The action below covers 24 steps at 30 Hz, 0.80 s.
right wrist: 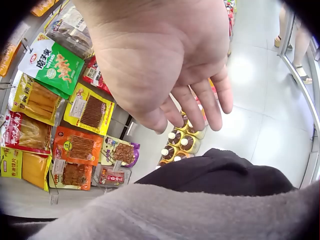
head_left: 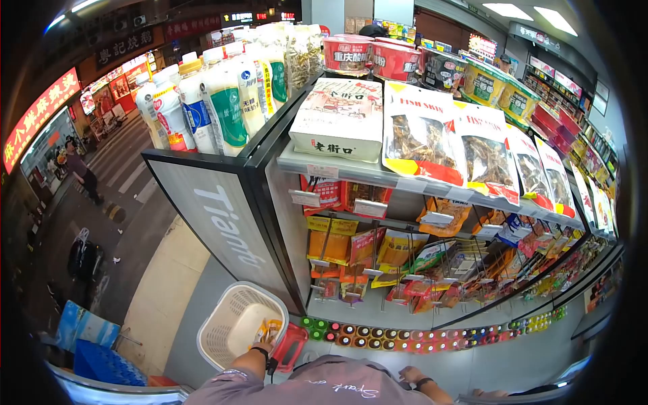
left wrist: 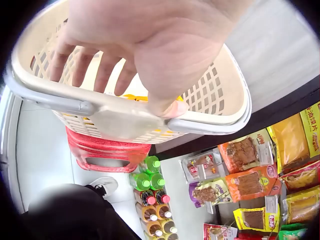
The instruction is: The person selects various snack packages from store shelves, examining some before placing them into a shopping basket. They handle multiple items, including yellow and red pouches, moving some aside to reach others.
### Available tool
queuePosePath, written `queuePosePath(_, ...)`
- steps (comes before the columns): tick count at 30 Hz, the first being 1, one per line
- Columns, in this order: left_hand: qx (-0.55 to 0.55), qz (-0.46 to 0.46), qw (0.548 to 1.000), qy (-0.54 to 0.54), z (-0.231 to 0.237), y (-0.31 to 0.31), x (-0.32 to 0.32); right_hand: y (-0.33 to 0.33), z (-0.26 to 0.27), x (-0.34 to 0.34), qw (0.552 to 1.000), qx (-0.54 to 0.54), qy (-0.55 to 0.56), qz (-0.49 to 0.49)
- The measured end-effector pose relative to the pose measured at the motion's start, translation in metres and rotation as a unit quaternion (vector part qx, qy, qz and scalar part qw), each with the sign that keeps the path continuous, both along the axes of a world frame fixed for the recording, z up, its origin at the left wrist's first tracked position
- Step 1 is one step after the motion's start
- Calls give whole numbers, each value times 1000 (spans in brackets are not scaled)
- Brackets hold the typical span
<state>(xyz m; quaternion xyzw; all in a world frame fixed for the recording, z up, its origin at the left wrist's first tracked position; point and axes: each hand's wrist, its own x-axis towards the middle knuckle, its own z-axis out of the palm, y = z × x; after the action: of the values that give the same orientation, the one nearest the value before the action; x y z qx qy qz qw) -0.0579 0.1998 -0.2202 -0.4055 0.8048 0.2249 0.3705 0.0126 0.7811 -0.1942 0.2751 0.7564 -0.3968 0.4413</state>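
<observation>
A cream plastic basket stands low beside the end of the shelf unit. My left hand is at its near side; in the left wrist view the loosely extended fingers hang inside the basket, with the thumb tip overlapping the rim beside the grey handle. Yellow-orange packets lie in the basket, partly hidden by the hand and rim. On my other side, the right hand hangs with relaxed fingers and nothing in it, in front of hanging snack packets.
A red stool is under the basket. Rows of bottles line the floor along the shelf foot. Bagged fish skin, a white box and tub noodles top the shelf. Milk bottles stand at its left end.
</observation>
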Motion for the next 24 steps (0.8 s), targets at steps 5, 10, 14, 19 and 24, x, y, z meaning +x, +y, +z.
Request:
queuePosePath(5, 33, -31, 999, -19, -12, -2, -9, -2, -16, -10, 999, -21, 0, -28)
queuePosePath(10, -36, -69, 997, 21, -34, 6, -12, -13, -1, -19, 999, -16, 24, -21)
queuePosePath(14, -28, -107, 993, 31, -18, 9, -16, -10, -19, -13, 999, -13, 33, 1)
queuePosePath(19, -66, -66, 995, -21, 55, 35, -22, -2, -22, -3, 999, 14, 35, 27)
queuePosePath(24, -105, -9, 993, -45, 19, 32, -23, 7, -26, 7, 1000, 12, 9, 13)
